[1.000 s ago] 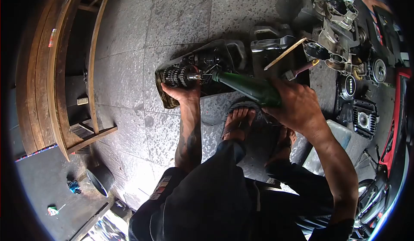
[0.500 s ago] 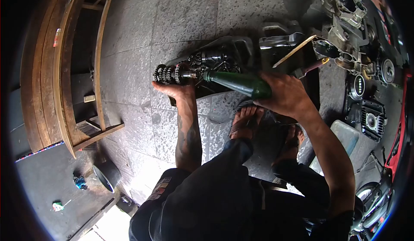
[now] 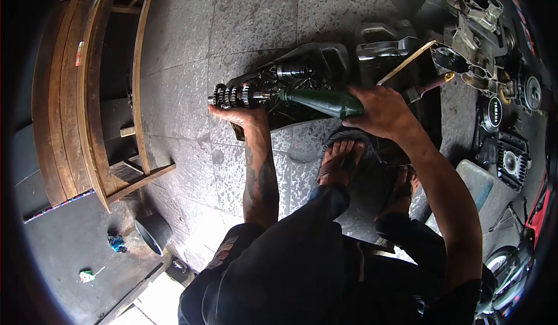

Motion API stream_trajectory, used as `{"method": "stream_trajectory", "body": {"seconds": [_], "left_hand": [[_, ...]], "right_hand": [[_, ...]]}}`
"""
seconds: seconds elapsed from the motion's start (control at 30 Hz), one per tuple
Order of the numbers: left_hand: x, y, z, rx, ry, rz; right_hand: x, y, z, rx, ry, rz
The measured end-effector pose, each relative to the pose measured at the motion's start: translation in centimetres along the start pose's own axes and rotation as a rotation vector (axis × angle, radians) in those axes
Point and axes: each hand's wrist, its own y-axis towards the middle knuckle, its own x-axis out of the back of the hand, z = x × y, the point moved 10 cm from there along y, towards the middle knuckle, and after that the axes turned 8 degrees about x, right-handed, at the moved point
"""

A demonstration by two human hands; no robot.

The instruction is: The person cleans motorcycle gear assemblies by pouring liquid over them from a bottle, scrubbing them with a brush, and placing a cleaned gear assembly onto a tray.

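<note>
My left hand [image 3: 243, 115] is closed from below around a gear shaft [image 3: 231, 96], a row of toothed metal gears pointing left. My right hand [image 3: 381, 113] grips the base end of a green glass bottle [image 3: 319, 100], which lies almost level. The bottle's neck is at the shaft's right end; I cannot tell whether they touch. Both are over a cut-open black plastic container [image 3: 334, 57] holding dark, oily parts, including another gear shaft [image 3: 267, 75]. A brush [image 3: 427, 89] and a wooden stick [image 3: 407, 63] rest to the right of my right hand.
Engine castings [image 3: 476, 63], a round YAMAHA cover [image 3: 493, 113] and a finned cylinder part [image 3: 512, 162] lie on the right. A wooden bench [image 3: 87, 104] stands left, with a dark bucket [image 3: 152, 234] below it. My feet [image 3: 340, 161] are close under the container.
The whole view has shifted slightly, with the floor items moving right. The bottle's base has risen a little, so the bottle lies flatter. Both hands keep their holds.
</note>
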Motion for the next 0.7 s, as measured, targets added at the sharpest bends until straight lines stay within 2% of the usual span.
{"method": "stream_trajectory", "body": {"seconds": [0.3,0.37,0.47,0.7], "left_hand": [[0.2,0.4,0.2,0.002,-0.012,0.045],[-0.1,0.7,0.4,0.021,-0.02,0.123],[-0.3,-0.1,0.4,0.016,-0.015,0.062],[0.4,0.8,1.0,0.06,-0.044,0.085]], "right_hand": [[-0.1,-0.1,-0.5,-0.012,0.001,-0.013],[0.0,-0.1,-0.4,0.003,-0.004,-0.023],[0.3,-0.1,-0.1,0.027,-0.004,-0.039],[0.3,-0.4,0.0,0.049,-0.02,-0.09]]}}
